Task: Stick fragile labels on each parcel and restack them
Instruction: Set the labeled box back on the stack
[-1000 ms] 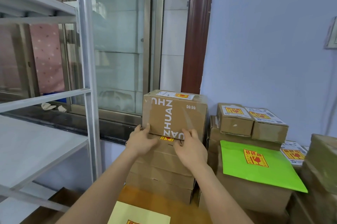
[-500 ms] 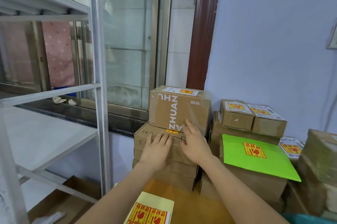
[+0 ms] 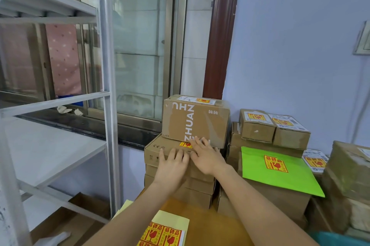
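A brown parcel printed ZHUAN (image 3: 195,120) sits on top of a stack of flat cardboard boxes (image 3: 158,150), with a white shipping label and a red-yellow fragile label on its top. My left hand (image 3: 173,162) lies flat with straight fingers on the front of the box under it. My right hand (image 3: 206,154) rests beside it, fingertips touching the ZHUAN parcel's lower front edge. A fragile label peeks out between them. A sheet of fragile labels (image 3: 163,234) lies on the wooden table (image 3: 212,227) near me.
To the right stand two small labelled boxes (image 3: 274,128), a green mailer (image 3: 278,171) with a fragile label on larger boxes, and more parcels (image 3: 349,175). A metal shelf rack (image 3: 106,93) stands at the left before a window. An open carton (image 3: 72,219) lies on the floor.
My hands slid down from the sides of the ZHUAN parcel, which now sits on the stack, to the box beneath it. The view tilted down, showing the label sheet.
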Demonstrator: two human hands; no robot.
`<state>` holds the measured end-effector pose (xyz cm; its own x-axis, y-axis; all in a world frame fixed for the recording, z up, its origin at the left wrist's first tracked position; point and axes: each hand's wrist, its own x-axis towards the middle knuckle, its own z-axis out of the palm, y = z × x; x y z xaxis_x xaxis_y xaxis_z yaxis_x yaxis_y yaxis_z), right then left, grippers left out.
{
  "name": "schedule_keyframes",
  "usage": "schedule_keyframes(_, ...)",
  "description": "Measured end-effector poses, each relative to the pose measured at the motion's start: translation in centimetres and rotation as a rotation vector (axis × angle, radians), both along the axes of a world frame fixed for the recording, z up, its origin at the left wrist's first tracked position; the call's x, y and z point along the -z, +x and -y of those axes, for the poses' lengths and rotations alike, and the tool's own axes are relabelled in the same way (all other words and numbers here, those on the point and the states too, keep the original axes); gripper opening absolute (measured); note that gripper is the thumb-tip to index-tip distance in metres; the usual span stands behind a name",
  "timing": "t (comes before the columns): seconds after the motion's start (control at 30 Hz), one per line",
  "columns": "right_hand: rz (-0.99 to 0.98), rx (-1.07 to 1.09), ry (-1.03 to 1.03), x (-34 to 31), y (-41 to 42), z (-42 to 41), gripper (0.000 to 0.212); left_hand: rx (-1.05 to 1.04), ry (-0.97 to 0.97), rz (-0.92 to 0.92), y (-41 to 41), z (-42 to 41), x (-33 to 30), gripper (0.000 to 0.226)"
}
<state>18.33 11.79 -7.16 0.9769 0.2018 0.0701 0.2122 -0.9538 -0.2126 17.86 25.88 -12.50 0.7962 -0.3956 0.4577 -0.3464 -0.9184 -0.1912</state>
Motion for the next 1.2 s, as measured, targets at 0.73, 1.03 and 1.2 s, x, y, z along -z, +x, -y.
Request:
schedule_keyframes(0.73,0.022,-0.001,0.041,-0.6,-1.5,-1.0,0.053,-0.031,-0.094,-0.044,-1.7,0.4,-0.7,0.062)
schedule_keyframes(1.03,0.125,0.005,0.098,0.3,-5.4,-0.7,0.040,0.030,-0.205,-0.065,-3.8,-0.7,-1.3,0.055)
schedule_keyframes(1.2,0.196,0.017,0.110,0.7,-9.1,-0.3,0.027,0.053,-0.321,-0.075,-6.7,-0.9,-1.4,0.040)
